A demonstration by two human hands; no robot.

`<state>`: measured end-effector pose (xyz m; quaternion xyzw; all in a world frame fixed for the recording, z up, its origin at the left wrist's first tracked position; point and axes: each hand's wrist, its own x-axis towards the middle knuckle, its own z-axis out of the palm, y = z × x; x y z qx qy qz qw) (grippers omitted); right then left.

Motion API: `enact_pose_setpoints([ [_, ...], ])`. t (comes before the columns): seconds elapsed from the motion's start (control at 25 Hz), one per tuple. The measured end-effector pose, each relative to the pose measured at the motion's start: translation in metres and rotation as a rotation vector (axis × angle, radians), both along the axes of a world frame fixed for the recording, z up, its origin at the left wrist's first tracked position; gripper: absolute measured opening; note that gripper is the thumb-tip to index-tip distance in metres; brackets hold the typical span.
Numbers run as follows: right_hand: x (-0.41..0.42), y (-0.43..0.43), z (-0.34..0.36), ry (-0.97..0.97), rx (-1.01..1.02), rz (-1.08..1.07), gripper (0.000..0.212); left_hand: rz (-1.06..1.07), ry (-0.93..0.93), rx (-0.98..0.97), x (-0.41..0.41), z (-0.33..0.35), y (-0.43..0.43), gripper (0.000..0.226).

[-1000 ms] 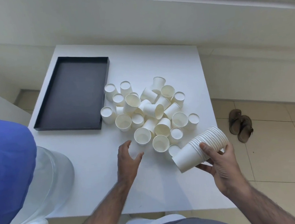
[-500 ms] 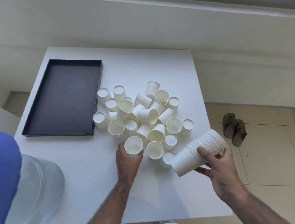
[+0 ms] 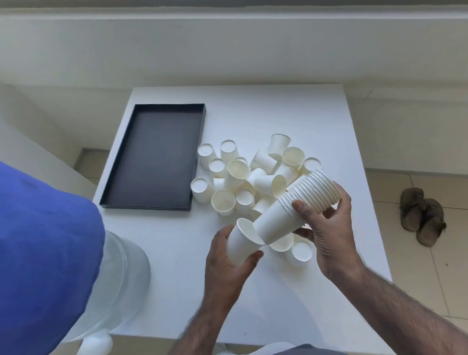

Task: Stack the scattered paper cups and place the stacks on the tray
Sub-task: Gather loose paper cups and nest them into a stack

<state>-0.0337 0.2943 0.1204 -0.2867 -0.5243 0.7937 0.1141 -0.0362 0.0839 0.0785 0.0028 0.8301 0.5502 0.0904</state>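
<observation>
Fingers [image 3: 250, 259] of the left hand [image 3: 223, 269] are curled round a single paper cup [image 3: 242, 245], which is held on its side with its open mouth turned to the right. The right hand [image 3: 332, 236] is wrapped round a nested stack of cups [image 3: 295, 209], thumb on top beside the band of rims. The stack is tilted, rims up and away. Its closed end is met by the mouth of the single cup; whether it is touching or already inside cannot be told. Both are held above a white table [image 3: 176, 242]. Beyond the hands, a heap of loose cups [image 3: 238, 176] is spread on the table, some upright, some upturned, some on their sides. A black tray [image 3: 151, 157] is set just left of the heap. Blue cloth [image 3: 32, 258] is seen at the left edge, and sandals [image 3: 422, 214] on the tiled floor [image 3: 456, 268] at the right.
</observation>
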Motion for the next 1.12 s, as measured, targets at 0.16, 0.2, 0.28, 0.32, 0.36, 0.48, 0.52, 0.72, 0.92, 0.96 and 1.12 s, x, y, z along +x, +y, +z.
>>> enact_pose_setpoints([
  [0.16,-0.006,-0.013,0.005,0.040,0.019,0.048,0.091,-0.047,-0.011,-0.014,-0.002,0.009,-0.015,0.066],
  [0.2,-0.007,-0.018,0.005,0.040,0.033,0.076,0.090,-0.052,-0.008,-0.012,-0.002,0.012,-0.016,0.066],
  [0.28,-0.004,-0.029,0.002,0.021,0.061,0.163,0.087,-0.065,-0.002,0.006,-0.001,0.017,-0.016,0.068],
  [0.32,-0.001,-0.035,-0.001,0.006,0.076,0.218,0.083,-0.070,0.001,0.018,-0.001,0.020,-0.015,0.068],
  [0.36,0.001,-0.040,-0.003,-0.013,0.096,0.265,0.080,-0.066,0.004,0.028,-0.002,0.023,-0.015,0.068],
  [0.48,-0.003,-0.047,-0.004,-0.082,0.202,0.305,0.068,-0.027,0.032,0.043,-0.003,0.030,-0.023,0.070],
  [0.52,-0.007,-0.047,-0.004,-0.097,0.231,0.308,0.066,-0.014,0.045,0.047,-0.004,0.032,-0.027,0.070],
  [0.72,-0.050,-0.075,-0.007,-0.123,0.253,0.394,0.055,0.126,0.110,0.001,-0.027,0.040,-0.048,0.062],
  [0.92,-0.123,-0.134,-0.024,-0.291,0.111,0.517,0.048,0.399,0.254,-0.134,-0.104,0.052,-0.063,0.059],
  [0.96,-0.141,-0.147,-0.028,-0.315,0.049,0.549,0.050,0.448,0.273,-0.137,-0.123,0.053,-0.067,0.059],
  [1.12,-0.212,-0.206,-0.050,-0.433,-0.195,0.636,0.060,0.650,0.291,-0.138,-0.189,0.051,-0.096,0.044],
])
